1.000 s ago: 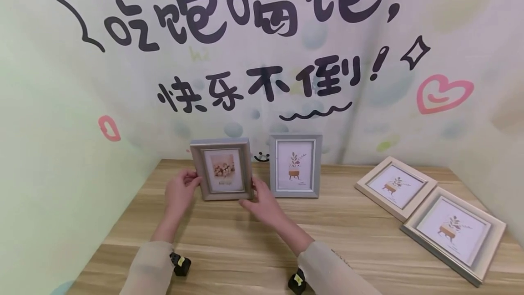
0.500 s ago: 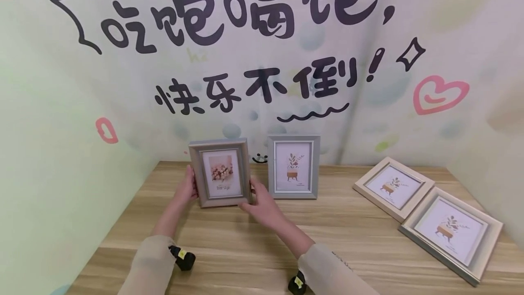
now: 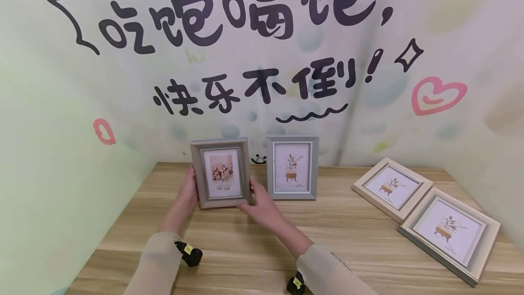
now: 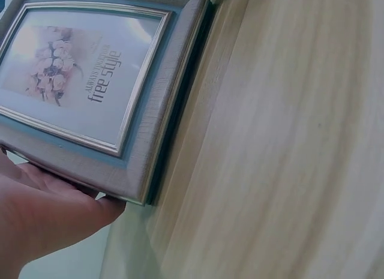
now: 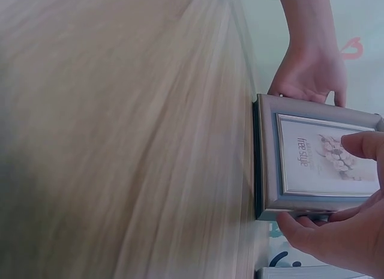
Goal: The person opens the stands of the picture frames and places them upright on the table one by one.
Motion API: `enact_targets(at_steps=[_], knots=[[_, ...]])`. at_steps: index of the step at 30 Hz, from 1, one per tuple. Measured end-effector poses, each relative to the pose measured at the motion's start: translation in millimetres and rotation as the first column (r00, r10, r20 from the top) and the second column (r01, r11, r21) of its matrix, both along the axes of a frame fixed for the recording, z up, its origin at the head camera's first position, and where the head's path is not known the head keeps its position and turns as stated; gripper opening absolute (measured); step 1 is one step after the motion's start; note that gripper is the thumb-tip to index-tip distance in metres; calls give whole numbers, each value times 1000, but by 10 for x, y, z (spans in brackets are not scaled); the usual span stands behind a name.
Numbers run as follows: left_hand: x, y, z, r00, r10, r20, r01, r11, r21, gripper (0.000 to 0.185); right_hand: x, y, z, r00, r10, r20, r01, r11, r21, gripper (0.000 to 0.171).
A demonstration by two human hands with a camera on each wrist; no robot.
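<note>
A brownish-grey picture frame (image 3: 222,204) with a flower print stands upright, leaning slightly back, on the wooden table's left half. My left hand (image 3: 189,189) holds its left edge; in the left wrist view the palm (image 4: 54,213) lies along that edge and the fingers pass partly out of sight behind it. From the other side my right hand (image 3: 262,204) grips the right edge near the lower corner. In the right wrist view the right thumb (image 5: 360,144) overlaps the print, and other fingers (image 5: 300,226) are at the edge.
Just right of it a blue-grey picture frame (image 3: 292,195) stands upright near the back wall. A cream frame (image 3: 374,199) and a larger champagne frame (image 3: 489,236) lie flat at the table's right, overlapping at a corner. Black wrist cameras (image 3: 191,255) hang from both sleeves.
The held frame has come slightly toward me, its lower edge nearer. My left hand has shifted from thumb and fingers at the front of the edge to fingers behind it. The right hand keeps its hold.
</note>
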State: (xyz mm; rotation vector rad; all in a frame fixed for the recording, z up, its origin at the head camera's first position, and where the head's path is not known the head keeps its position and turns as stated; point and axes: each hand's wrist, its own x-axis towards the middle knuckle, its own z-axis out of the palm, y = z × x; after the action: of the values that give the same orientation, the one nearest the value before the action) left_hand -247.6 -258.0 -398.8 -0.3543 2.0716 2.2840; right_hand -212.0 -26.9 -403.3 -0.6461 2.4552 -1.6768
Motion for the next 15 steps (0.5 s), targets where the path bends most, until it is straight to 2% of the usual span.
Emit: enact_targets(at_steps=[6,11,15], knots=[[-54,25,-37,998,31,-56,-26,996,85,67,-3,-5,8,1000,-8,-1,8,999,38,75],[-70,58,-51,998,63,-3,-63,998,26,77,2,12,-7,1000,-8,26,6,999,52,87],[-56,84,-49,996,86,7,-86,996,-4,80,-4,22,-16,1000,11,22,-12,1000,20,85]])
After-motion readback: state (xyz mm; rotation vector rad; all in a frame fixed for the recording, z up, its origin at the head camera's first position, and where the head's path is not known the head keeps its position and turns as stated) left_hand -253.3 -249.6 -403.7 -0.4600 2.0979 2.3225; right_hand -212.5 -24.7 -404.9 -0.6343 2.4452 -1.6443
